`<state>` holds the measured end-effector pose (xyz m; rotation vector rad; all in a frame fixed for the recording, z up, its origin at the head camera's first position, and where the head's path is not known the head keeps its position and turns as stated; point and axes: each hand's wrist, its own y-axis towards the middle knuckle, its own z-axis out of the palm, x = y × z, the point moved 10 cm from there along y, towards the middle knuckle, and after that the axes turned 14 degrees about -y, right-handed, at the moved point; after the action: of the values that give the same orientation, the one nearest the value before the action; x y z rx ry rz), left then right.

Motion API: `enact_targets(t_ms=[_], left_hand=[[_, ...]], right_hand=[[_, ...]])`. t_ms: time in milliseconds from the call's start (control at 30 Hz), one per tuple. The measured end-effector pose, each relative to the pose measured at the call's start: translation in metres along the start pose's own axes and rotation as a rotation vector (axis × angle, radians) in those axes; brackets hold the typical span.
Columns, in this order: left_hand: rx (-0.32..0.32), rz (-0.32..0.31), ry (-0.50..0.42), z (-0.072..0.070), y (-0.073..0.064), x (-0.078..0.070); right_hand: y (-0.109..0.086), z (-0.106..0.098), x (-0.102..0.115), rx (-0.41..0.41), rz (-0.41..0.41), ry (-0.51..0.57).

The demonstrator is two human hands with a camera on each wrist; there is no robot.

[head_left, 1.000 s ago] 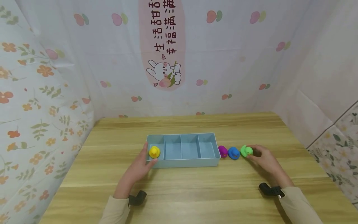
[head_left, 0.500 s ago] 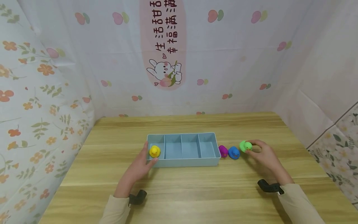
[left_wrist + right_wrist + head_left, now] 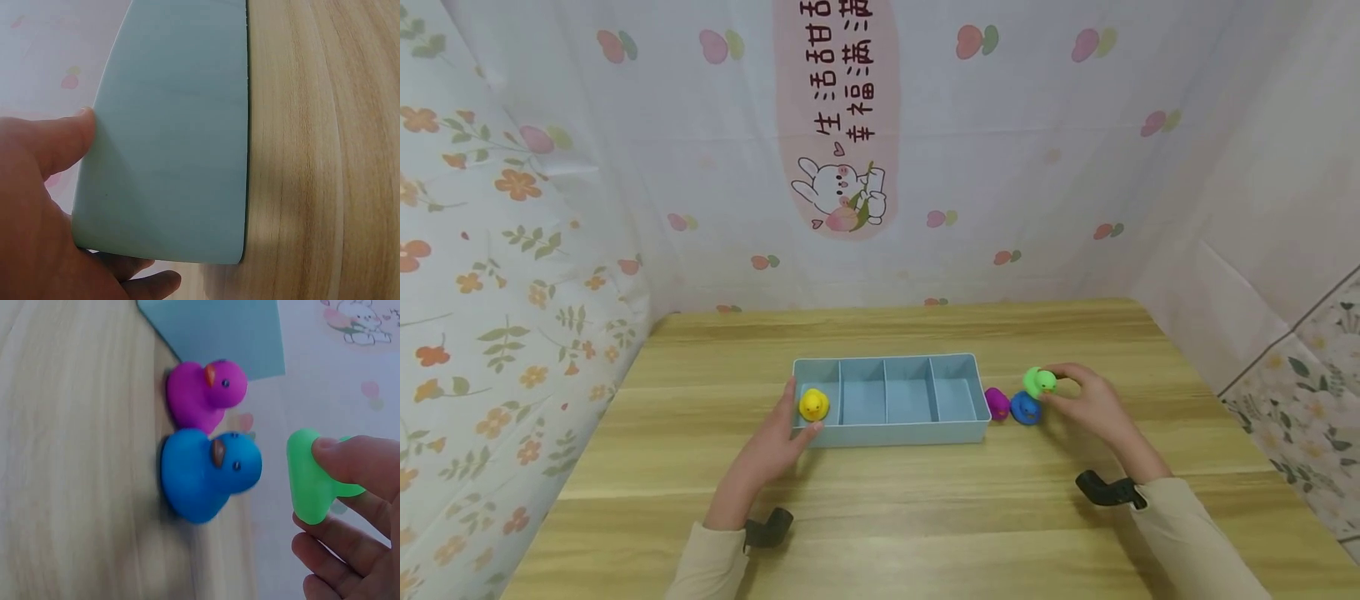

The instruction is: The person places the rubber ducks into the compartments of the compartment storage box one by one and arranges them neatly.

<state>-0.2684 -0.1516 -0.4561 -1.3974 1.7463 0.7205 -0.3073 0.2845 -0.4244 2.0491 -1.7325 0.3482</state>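
A light blue divided box (image 3: 895, 434) lies lengthwise on the table, with a yellow rubber duck (image 3: 813, 406) in its leftmost compartment. My left hand (image 3: 771, 450) grips the box's left end; in the left wrist view the thumb (image 3: 69, 140) is at the rim and other fingers pass round the corner. Between thumb and fingers, my right hand (image 3: 1090, 407) pinches a green rubber duck (image 3: 1039, 382), raised off the table. Just below it sits a blue rubber duck (image 3: 197, 475). A purple rubber duck (image 3: 199, 397) stands between the blue one and the box's right end.
The wooden table (image 3: 895, 508) reaches back to a white printed curtain (image 3: 1000, 167). Floral cloth (image 3: 520, 350) hangs along the left side, and pale cloth covers the right. Black wrist mounts (image 3: 1108, 489) stick out inward from both wrists.
My right hand has lifted the green duck from the table and carried it left, to above the blue duck. The left hand and the box stay in place.
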Motion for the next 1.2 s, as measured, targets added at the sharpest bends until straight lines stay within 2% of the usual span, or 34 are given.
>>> enact_targets(t_ms=[300, 667, 1200], left_hand=[[-0.008, 0.002, -0.008, 0.000, -0.001, 0.002], [-0.006, 0.023, -0.025, -0.001, -0.001, 0.000], [-0.006, 0.016, -0.023, -0.002, -0.003, -0.002]], right_hand=[[0.007, 0.008, 0.015, 0.001, -0.004, 0.020], [0.015, 0.005, 0.044, -0.078, -0.110, -0.005], [0.029, 0.015, 0.071, -0.026, -0.124, 0.040]])
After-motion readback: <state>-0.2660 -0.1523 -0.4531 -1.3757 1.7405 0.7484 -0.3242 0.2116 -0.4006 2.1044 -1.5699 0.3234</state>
